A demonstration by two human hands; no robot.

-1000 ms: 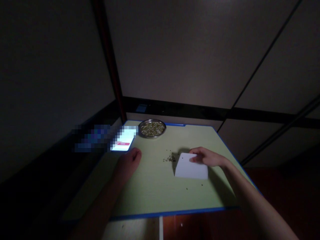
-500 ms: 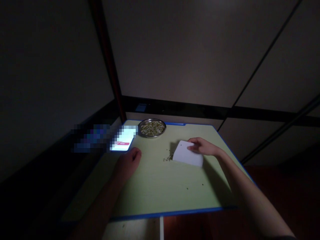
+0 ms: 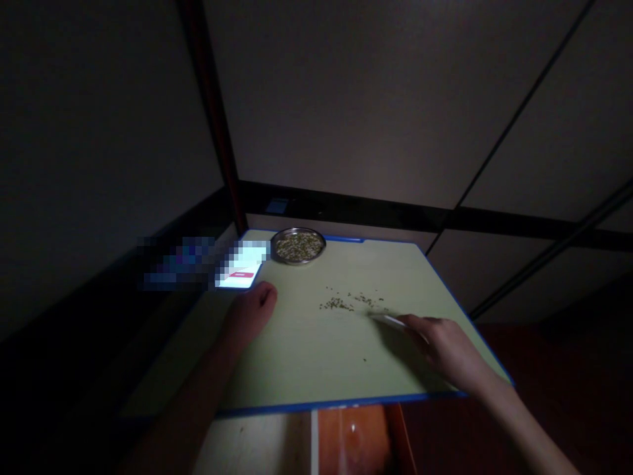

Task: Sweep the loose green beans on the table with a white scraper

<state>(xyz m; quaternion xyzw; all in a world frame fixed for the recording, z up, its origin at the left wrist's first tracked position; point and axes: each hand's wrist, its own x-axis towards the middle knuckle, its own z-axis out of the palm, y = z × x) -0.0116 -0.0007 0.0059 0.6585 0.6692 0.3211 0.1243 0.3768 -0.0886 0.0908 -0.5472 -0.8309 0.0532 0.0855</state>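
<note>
My right hand grips a white card over the right part of the table. The card is tilted nearly edge-on to me and blurred. Just beyond its tip, small dark seeds lie scattered in a loose band, thickest at the left end. One stray seed sits closer to the front edge. My left hand rests as a closed fist on the left side of the table, with no object visible in it. A round metal plate at the back holds many green and whitish seeds.
The pale green table has a blue edge. A lit phone or tablet screen, partly pixelated, lies beyond my left fist. Below the front edge, an open drawer or shelf shows something orange. Cabinet panels rise behind.
My right hand has moved right and nearer, turning the card from face-up to nearly edge-on. More scattered seeds now show where the card was. My left hand has stayed a fist in place.
</note>
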